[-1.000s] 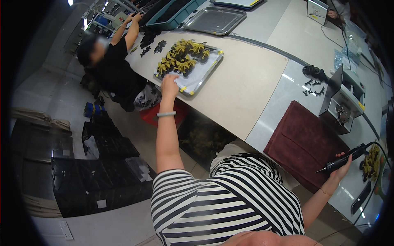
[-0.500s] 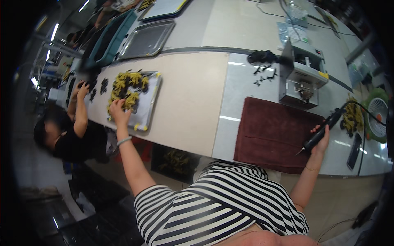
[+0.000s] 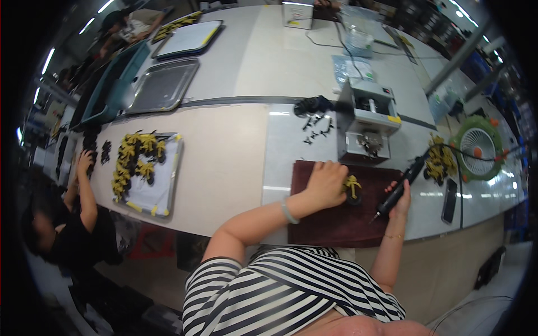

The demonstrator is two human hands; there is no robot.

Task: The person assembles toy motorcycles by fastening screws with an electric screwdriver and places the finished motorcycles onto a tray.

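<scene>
Currently, the left hand [image 3: 325,186] pinches a yellow-and-black part [image 3: 353,191] over the maroon cloth [image 3: 314,227]; the right hand [image 3: 400,200] is wrapped around a black corded screwdriver [image 3: 411,172]. Beyond, a gray machine [image 3: 358,120] bears a yellow label [image 3: 395,119], its print too small to read.

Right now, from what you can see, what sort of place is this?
Probably an assembly workshop: the right hand holds a black corded tool like a screwdriver, a tray holds many yellow-and-black parts, and another person is at the same table.
</scene>
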